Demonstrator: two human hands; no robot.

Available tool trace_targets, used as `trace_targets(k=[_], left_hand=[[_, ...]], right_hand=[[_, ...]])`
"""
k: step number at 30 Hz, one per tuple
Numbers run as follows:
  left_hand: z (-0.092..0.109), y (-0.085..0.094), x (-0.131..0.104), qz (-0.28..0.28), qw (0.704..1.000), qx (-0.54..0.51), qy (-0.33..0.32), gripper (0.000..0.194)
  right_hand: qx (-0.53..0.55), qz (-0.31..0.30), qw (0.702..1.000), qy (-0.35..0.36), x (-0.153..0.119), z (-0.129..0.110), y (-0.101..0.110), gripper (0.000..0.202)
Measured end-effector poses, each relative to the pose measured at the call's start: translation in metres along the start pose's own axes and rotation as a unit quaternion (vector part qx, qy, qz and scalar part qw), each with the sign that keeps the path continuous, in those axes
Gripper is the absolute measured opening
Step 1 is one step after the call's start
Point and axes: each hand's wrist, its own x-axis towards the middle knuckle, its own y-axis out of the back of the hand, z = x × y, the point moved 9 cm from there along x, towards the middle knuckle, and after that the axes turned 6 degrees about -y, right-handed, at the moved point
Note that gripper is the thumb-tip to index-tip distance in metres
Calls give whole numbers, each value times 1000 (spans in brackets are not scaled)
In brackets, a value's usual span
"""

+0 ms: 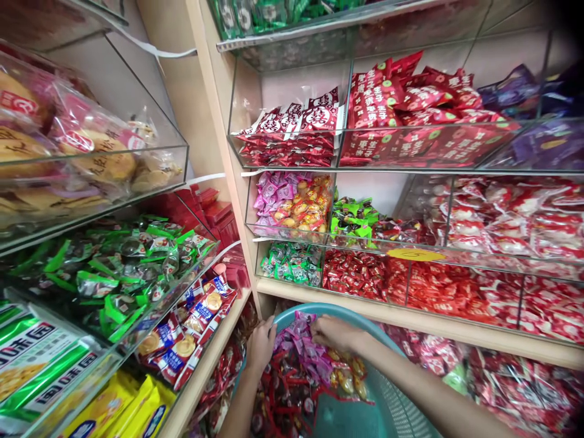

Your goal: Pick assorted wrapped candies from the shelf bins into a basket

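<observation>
A teal plastic basket (378,331) sits low in front of me. Inside it are purple-wrapped candies (303,350), gold-wrapped candies (344,374) and dark red-wrapped sweets (285,389); part of its bottom is bare. My left hand (261,342) is closed over the basket's left rim. My right hand (335,333) reaches inside, its fingers curled in at the edge of the purple-wrapped candies. Its fingertips are partly hidden, and a purple-wrapped candy seems to be in its grip.
Clear bins of candy (292,210) fill the shelves ahead, above a wooden ledge (310,294). Packaged cakes (100,146) and green-wrapped sweets (137,255) stand on the left shelves. A wooden post (219,121) divides the two sides. Bagged red sweets (515,383) lie beneath the right ledge.
</observation>
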Motion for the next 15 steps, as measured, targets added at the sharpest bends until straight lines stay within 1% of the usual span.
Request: trace_targets(k=[2,5,6,8,10,12,15], left_hand=[[0,1,0,-2,1000,-4,4,43],[1,2,0,-2,1000,-10,4,44],[1,2,0,-2,1000,-11,3,44],[1,2,0,-4,1000,-12,4,45],[1,1,1,-6,1000,-11,3,46],[0,-1,1,-7,1000,-12,7,46],[-2,-2,1,-11,1000,-12,14,47]], right_hand=[[-30,19,999,7,2,0,-2,15],[-66,25,997,12,-2,-2,-3,18],[-78,28,997,7,-4,-3,0,19],[-96,44,994,-3,-10,-9,12,21],[-102,67,993,3,-15,-23,34,22],[-100,95,990,34,-20,-45,62,25],[-105,167,977,80,-21,-82,119,31]])
